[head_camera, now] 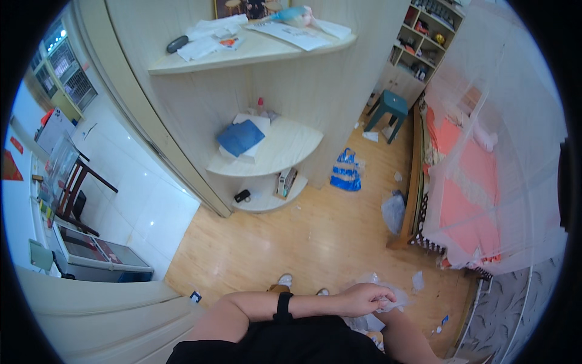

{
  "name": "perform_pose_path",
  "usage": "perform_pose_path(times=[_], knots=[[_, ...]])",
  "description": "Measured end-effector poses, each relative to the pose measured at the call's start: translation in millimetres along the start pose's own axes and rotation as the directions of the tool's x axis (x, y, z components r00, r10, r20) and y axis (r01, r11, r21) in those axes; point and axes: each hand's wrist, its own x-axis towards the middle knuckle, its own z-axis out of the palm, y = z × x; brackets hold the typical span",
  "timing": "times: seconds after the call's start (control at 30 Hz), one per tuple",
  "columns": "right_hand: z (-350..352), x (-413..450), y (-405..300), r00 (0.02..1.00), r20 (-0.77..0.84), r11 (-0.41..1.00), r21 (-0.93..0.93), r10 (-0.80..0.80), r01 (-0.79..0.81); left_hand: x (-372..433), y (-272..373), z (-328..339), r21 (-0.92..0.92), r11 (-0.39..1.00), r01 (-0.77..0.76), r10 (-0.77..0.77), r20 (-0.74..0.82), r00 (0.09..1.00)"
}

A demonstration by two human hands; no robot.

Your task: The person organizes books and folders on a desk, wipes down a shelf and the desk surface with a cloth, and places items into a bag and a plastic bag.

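Across my body reaches my left hand, its fingers curled onto the crumpled, see-through plastic bag. A black band circles that forearm. More of the clear plastic, with pale and yellowish things in or behind it, hangs below the wrist against my dark shirt. My right forearm comes up from the lower right. Its hand is hidden behind the left hand and the plastic, so its grip does not show.
Ahead stands a corner shelf unit holding papers, a blue cloth-like item and small objects. A netted bed lies right. On the wood floor are a blue-striped bag, a grey bag, a green stool and scraps. Left is a doorway.
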Motion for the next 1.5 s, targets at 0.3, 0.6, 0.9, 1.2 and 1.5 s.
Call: perform_pose_path(times=[0.3,0.6,0.9,1.2,1.5], knots=[[-17,23,-27,1.0,-0.017,0.999,-0.033,0.009,-0.01,42,-5,-29,-0.298,0.954,-0.039,0.049,0.028,0.998],[-13,34,-24,0.999,0.004,0.998,-0.037,0.051,-0.051,20,-96,-48,-0.448,0.863,0.232,-0.237,0.045,0.97],[-16,41,-31,0.999,0.018,0.997,-0.072,0.039,-0.038,-47,-238,-78,0.143,0.785,0.603,-0.551,-0.285,0.784],[-23,29,-27,0.999,0.009,0.995,-0.09,0.042,-0.041,-19,-130,-97,0.128,0.848,0.514,-0.435,-0.387,0.813],[-9,27,-19,0.997,0.024,0.992,-0.102,0.077,-0.074,-34,-201,-85,0.162,0.948,0.274,-0.236,-0.218,0.947]])
